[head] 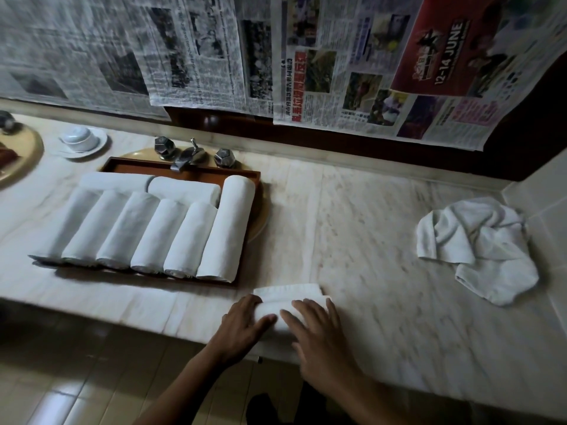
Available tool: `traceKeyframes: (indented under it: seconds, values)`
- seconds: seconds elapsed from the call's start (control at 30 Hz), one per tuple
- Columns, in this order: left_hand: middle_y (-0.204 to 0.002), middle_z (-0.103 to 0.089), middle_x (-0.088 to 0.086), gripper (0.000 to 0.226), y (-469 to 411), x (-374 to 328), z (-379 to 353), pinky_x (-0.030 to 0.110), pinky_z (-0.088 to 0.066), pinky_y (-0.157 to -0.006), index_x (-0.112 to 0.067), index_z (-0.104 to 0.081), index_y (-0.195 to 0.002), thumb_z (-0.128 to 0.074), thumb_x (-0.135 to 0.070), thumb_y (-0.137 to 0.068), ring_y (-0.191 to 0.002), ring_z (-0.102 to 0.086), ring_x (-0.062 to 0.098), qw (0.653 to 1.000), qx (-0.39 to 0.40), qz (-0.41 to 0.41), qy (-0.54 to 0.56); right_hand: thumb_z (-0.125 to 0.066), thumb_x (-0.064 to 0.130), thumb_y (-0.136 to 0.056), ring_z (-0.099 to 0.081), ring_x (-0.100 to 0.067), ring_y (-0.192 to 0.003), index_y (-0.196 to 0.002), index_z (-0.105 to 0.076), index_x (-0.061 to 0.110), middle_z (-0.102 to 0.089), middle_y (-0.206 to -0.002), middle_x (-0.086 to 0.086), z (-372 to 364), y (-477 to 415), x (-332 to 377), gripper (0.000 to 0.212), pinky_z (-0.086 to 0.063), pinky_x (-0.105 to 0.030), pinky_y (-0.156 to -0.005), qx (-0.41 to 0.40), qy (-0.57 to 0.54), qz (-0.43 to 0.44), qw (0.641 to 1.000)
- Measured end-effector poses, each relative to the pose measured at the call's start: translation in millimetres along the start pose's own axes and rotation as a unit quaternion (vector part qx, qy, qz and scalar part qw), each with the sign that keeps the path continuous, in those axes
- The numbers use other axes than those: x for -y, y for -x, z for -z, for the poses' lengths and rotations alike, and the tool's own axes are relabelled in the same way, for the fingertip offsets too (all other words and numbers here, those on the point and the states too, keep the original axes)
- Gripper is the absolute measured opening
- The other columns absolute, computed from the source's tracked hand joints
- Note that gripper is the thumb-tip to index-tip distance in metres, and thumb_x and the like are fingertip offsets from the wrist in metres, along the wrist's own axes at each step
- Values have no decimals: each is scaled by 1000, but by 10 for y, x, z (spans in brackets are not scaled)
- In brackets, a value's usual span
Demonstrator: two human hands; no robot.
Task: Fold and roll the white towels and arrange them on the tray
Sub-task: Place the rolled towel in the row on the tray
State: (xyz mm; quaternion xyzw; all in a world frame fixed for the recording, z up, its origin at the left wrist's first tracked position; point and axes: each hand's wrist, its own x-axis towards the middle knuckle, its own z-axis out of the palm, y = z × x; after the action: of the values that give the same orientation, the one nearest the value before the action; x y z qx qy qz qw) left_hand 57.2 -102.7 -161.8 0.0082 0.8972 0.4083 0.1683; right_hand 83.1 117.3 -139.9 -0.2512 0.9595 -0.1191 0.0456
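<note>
The left hand [245, 320] and right hand [316, 329] press straight fingers on the half-rolled white cloth towel [288, 299]; uneven pushing could skew it, misfitting the brown wooden tray [135, 163] at ten o'clock.

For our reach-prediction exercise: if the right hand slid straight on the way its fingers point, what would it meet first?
Past the towel under the right hand, probably the tray at its right rim, then the rightmost rolled towel; depth is unclear.

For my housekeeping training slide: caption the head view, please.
Left hand and right hand press a half-rolled white towel on the marble counter, beside a wooden tray of rolled towels.
</note>
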Motion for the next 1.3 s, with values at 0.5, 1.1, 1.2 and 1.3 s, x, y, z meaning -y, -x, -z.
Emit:
traceKeyframes:
  seconds: [0.5, 1.1, 1.2, 1.3]
  values:
    - [-94, -74, -6, 24, -65, -113, 120, 39, -59, -83, -32, -73, -109, -58, -48, -101, -77, -71, 10, 969, -58, 135, 196, -73, 30, -78, -23, -26, -148, -162, -6, 28, -24, -162, -3, 152, -809, -227, 107, -9, -55, -123, 155, 83, -14, 984]
    - [-118, -71, 10, 43, 103, -314, 173, 35, -62, -73, -16, -67, -120, -77, -44, -88, -106, -71, 25, 859, -35, 152, 487, -71, 32, -80, -46, -22, -129, -153, -27, 34, -47, -143, 5, 434, -634, 181, 85, -36, -45, -106, 122, 39, -22, 992]
    - [-114, -71, 15, 44, 64, -374, 300, 35, -59, -67, -13, -68, -116, -75, -44, -85, -102, -71, 30, 864, -73, 125, 482, -71, 52, -81, -35, -14, -139, -154, -30, 37, -40, -151, 11, 615, -575, 228, 85, -25, -43, -118, 40, -54, -21, 998]
    - [-111, -67, 23, 48, 30, -437, 486, 48, -59, -72, -7, -66, -113, -68, -44, -82, -100, -68, 36, 855, -88, 90, 503, -62, 71, -80, -32, -4, -141, -153, -37, 34, -37, -154, 15, 791, -490, 213, 85, -29, -30, -117, -128, -199, -98, 967]
